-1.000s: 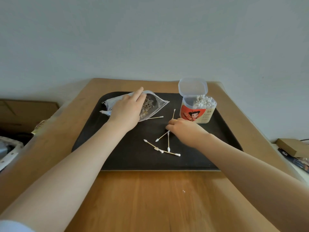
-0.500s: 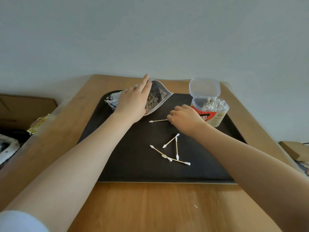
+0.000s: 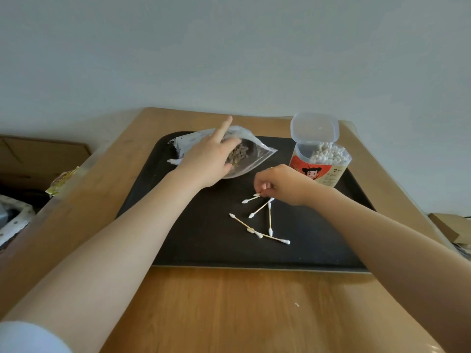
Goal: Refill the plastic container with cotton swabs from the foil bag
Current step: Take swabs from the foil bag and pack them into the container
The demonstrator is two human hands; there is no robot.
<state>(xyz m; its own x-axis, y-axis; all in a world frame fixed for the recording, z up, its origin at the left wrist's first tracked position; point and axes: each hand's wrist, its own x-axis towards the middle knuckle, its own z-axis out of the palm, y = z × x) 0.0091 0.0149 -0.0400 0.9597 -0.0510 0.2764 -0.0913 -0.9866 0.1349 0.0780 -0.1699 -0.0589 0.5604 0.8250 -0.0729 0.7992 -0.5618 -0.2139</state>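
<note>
On the black tray (image 3: pixel 193 240) lies the foil bag (image 3: pixel 257 155), its clear side showing cotton swabs inside. My left hand (image 3: pixel 207 160) lies on the bag, index finger raised and the other fingers curled over its upper side, holding it. The plastic container (image 3: pixel 328 170) with a red cartoon label stands at the tray's back right, its hinged lid (image 3: pixel 314 127) upright and white swab tips filling it. In front of it my right hand (image 3: pixel 283 186) pinches one cotton swab (image 3: pixel 248 200) just above the tray. Several loose swabs (image 3: pixel 269 222) lie close below that hand.
The tray rests on a wooden table (image 3: pixel 229 309) against a pale wall. A cardboard box (image 3: pixel 40 154), a yellow packet (image 3: pixel 63 178) and a dotted cloth item (image 3: pixel 14 221) sit off the table's left side. Another small box (image 3: pixel 451 225) lies at the right.
My right hand has taken hold of the swab that lay by the bag and drawn it back toward the loose swabs. My left hand's fingers have curled on the bag, index finger lifting.
</note>
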